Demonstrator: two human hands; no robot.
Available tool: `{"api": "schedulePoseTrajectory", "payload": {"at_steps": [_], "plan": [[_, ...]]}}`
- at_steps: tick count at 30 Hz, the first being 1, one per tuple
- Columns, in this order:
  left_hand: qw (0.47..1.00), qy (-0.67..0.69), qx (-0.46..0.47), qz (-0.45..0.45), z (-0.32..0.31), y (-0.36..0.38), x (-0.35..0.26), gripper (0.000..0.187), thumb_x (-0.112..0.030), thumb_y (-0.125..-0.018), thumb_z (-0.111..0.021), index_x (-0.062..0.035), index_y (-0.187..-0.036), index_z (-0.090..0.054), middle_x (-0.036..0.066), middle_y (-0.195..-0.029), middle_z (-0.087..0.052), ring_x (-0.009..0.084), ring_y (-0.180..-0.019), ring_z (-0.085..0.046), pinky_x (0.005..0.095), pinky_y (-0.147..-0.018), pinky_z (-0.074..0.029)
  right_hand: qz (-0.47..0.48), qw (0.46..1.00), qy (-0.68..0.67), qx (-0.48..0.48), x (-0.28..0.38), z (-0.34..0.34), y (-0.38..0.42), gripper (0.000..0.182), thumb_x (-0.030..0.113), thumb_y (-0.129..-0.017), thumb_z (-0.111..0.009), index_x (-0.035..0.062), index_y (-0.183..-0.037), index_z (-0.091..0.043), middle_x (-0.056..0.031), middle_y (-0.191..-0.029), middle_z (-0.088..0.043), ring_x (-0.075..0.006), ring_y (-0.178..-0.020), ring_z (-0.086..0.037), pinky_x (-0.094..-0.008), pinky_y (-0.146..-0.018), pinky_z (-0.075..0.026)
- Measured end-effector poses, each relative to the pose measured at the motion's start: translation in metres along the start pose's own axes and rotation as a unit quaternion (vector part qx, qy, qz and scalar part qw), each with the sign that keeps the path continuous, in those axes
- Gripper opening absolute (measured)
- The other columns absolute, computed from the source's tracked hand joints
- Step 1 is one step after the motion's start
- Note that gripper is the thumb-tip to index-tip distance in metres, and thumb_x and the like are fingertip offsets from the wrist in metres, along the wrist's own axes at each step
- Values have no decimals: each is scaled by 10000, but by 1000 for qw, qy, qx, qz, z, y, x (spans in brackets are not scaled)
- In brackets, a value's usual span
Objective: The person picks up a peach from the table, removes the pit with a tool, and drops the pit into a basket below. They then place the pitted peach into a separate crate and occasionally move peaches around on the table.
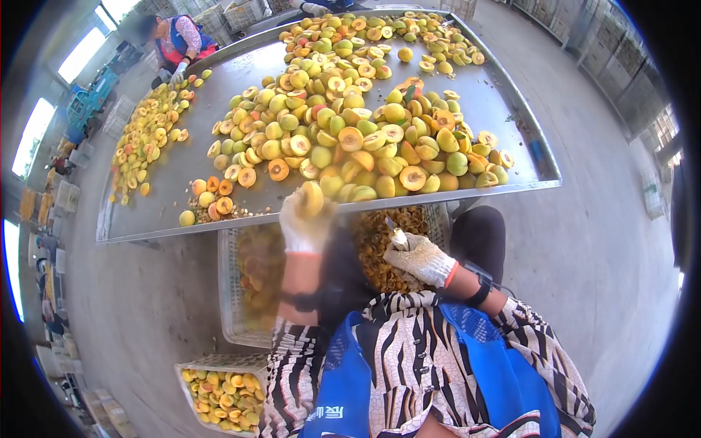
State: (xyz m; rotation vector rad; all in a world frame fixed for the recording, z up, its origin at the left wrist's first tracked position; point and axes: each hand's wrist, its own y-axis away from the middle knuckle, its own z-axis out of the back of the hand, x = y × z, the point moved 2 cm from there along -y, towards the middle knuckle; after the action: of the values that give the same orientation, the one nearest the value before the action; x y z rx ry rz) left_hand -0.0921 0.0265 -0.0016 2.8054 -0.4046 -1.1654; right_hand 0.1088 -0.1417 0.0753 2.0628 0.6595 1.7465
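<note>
My left hand [305, 223], in a white knitted glove and smeared by motion, is at the table's near edge, its fingers closed on a yellow peach half [312, 198]. My right hand [422, 260], gloved too, grips a small knife [398, 235] with a pale handle, blade pointing up and away from me. It is above a crate of brown pits and scraps [376, 252] between my knees. Just beyond both hands, a big heap of halved and whole peaches [321, 139] covers the middle of the metal table [234, 69]; some cut faces show pits or hollows.
A crate of peach halves [259, 281] stands under my left arm, and another filled crate [223, 394] is on the floor at lower left. Across the table a gloved person [182, 44] works by a smaller peach pile [150, 139]. A raised rim [438, 196] edges the table.
</note>
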Motion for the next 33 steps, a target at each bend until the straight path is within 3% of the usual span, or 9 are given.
{"api": "schedulePoseTrajectory", "payload": {"at_steps": [2,5,7,11,14,18,22,25,33], "plan": [[971,188,-74,128,-70,43,-5,443,-368,-885,-525,14,-1098,-590,172,-927,-650,349,-838,-645,501,-776,-566,34,999,14,-5,-4,-1,-4,161,223,-919,-655,90,-963,-575,0,-694,-580,-84,-540,-534,-245,-494,-444],[970,196,-4,143,-74,53,17,413,-367,-949,-447,-15,-1136,-554,187,-1056,-626,374,-961,-608,553,-852,-510,124,977,166,-52,0,-2,-2,192,249,-917,-642,75,-971,-580,-40,-707,-604,-154,-577,-587,-309,-550,-489],[979,146,26,140,-70,53,38,460,-406,-1007,-372,-13,-1179,-537,171,-1075,-627,345,-984,-614,514,-844,-518,215,832,506,-78,12,-4,1,260,278,-898,-633,61,-1036,-591,-154,-831,-667,-339,-767,-659,-417,-698,-527],[984,-156,59,-61,-67,62,63,373,-372,-998,-455,-55,-1146,-583,126,-1084,-640,339,-960,-635,497,-830,-543,196,857,464,-110,24,-8,13,301,256,-877,-549,10,-1016,-651,-242,-961,-670,-403,-938,-649,-467,-825,-518],[875,-400,96,-256,-79,75,61,338,-340,-1007,-475,-54,-1155,-579,120,-1073,-646,297,-946,-644,454,-837,-545,164,890,403,-139,16,-7,11,285,255,-914,-516,44,-1058,-642,-244,-1010,-668,-428,-975,-629,-481,-832,-506],[979,-192,28,-62,-78,77,65,352,-322,-992,-520,-4,-1124,-595,151,-1031,-664,287,-894,-662,406,-803,-548,152,881,427,-135,4,-5,3,277,258,-932,-501,75,-1090,-637,-228,-1048,-669,-424,-1001,-622,-487,-853,-494],[995,-57,-52,56,-81,81,66,372,-304,-978,-565,46,-1094,-611,182,-988,-682,278,-842,-679,359,-769,-551,179,900,389,-86,-6,-3,-3,267,227,-921,-505,69,-1095,-632,-225,-1061,-667,-419,-1011,-620,-479,-849,-498],[995,-70,-50,60,-85,82,68,347,-288,-1015,-520,41,-1026,-629,118,-844,-691,186,-641,-655,282,-612,-530,141,882,447,-46,-4,0,5,263,197,-909,-514,65,-1110,-619,-215,-1061,-669,-405,-1002,-626,-465,-838,-504],[993,-104,65,-4,-74,78,86,390,-328,-1011,-526,35,-1064,-656,124,-926,-710,217,-789,-680,310,-686,-546,42,984,171,16,-18,3,10,240,198,-927,-596,34,-1101,-609,-72,-885,-674,-167,-778,-616,-346,-734,-514]]}}
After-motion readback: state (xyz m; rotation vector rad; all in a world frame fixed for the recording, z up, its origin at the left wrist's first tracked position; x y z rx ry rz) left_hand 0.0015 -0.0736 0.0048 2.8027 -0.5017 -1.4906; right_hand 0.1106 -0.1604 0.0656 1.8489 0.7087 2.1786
